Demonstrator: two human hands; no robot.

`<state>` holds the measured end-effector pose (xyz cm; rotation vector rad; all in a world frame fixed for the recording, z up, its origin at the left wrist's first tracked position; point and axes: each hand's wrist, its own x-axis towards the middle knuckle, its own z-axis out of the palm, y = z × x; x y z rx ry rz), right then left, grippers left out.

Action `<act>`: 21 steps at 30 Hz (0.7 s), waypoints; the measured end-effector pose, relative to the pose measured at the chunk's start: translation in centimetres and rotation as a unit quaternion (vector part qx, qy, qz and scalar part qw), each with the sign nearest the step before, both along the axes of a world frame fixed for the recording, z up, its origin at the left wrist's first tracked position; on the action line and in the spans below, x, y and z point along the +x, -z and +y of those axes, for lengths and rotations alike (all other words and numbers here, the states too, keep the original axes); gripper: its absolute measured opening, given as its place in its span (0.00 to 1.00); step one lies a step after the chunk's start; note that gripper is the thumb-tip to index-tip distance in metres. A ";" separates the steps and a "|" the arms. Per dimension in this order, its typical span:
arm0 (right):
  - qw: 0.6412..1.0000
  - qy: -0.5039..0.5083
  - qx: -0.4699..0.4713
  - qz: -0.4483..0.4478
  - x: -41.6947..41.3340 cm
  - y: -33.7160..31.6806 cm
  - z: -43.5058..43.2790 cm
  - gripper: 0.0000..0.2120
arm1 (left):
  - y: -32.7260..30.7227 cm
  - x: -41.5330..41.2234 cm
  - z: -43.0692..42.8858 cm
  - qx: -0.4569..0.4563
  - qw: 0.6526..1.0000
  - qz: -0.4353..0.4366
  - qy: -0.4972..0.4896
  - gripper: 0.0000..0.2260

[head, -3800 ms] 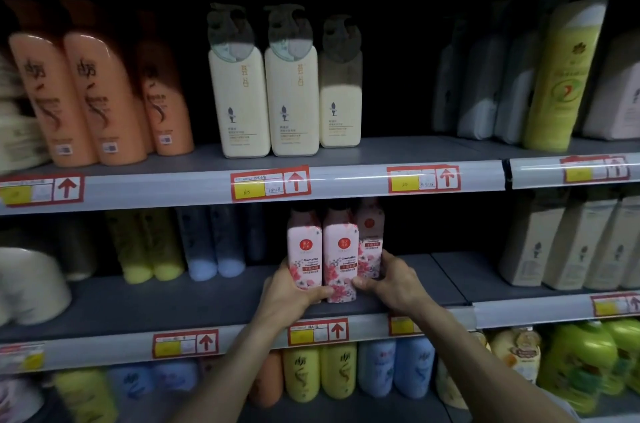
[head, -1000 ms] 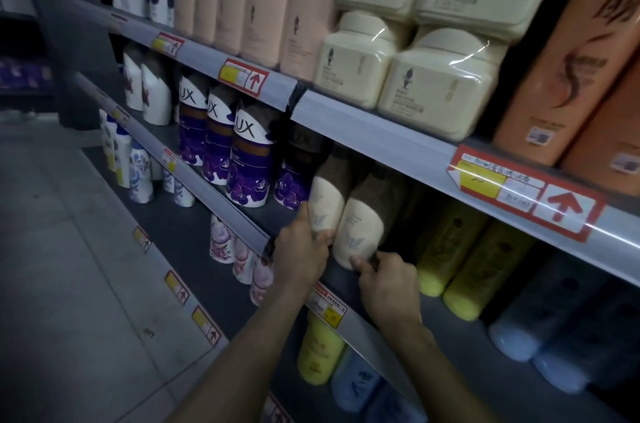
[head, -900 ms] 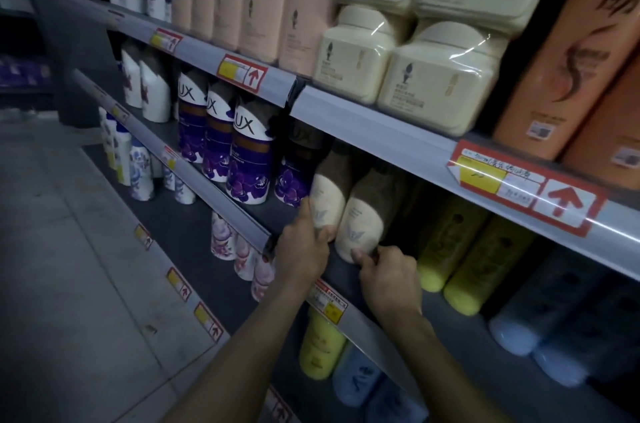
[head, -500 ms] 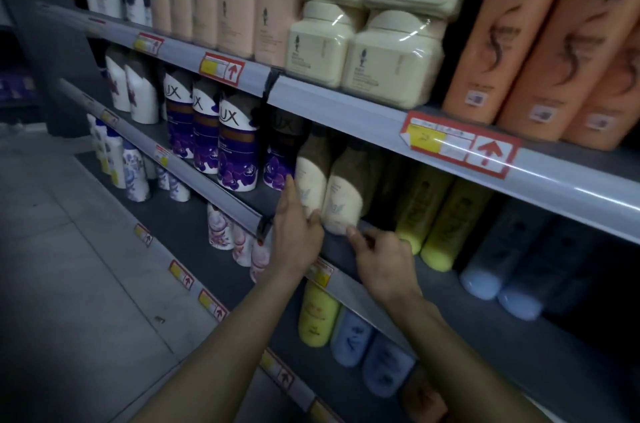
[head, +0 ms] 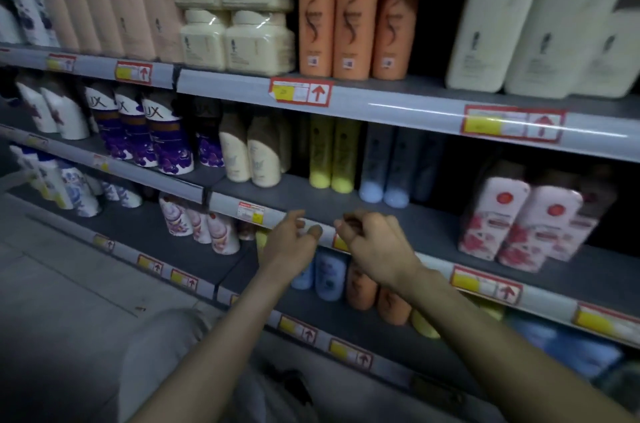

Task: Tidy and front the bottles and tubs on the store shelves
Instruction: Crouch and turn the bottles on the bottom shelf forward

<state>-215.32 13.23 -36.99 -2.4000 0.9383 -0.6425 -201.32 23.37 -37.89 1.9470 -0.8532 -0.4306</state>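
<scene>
Two bare hands hover just before the middle shelf's front rail point(head: 227, 205), touching no bottle. The left hand point(head: 291, 244) is loosely curled and empty. The right hand point(head: 375, 244) curls tighter; blur hides whether it pinches anything. Cream-and-brown bottles point(head: 263, 154) and yellow bottles point(head: 330, 155) stand upright farther back on the shelf.

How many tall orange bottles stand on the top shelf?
3 orange bottles, side by side right of the cream tubs: left, middle, right in shadow. More may hide behind.
</scene>
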 end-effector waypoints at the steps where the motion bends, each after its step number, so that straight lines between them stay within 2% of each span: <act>1: 1.000 0.008 0.004 0.009 -1.4 0.2 0.2 0.29 | 0.4 -1.3 0.3 0.012 1.000 -0.005 0.014 0.22; 3: 1.000 0.015 0.003 0.018 -4.0 1.1 0.3 0.27 | 1.5 -3.2 0.8 0.033 0.999 0.001 0.041 0.19; 7: 0.999 0.014 0.009 0.031 -8.8 2.9 0.8 0.12 | 3.1 -5.7 1.5 0.075 0.994 -0.003 0.084 0.17; 9: 0.998 0.010 0.025 0.055 -10.6 4.4 1.1 0.10 | 3.9 -6.8 1.6 0.110 0.986 -0.006 0.125 0.16; 12: 0.993 0.008 0.061 0.100 -12.8 7.5 1.0 0.09 | 5.1 -8.6 1.0 0.168 0.965 -0.028 0.198 0.09; 17: 0.980 0.036 0.135 0.141 -16.2 11.7 -0.2 0.11 | 6.3 -11.1 -1.8 0.214 0.937 -0.027 0.274 0.12; 21: 0.968 0.125 0.155 0.151 -20.9 14.2 -1.5 0.12 | 7.7 -12.3 -4.0 0.237 0.926 -0.005 0.294 0.09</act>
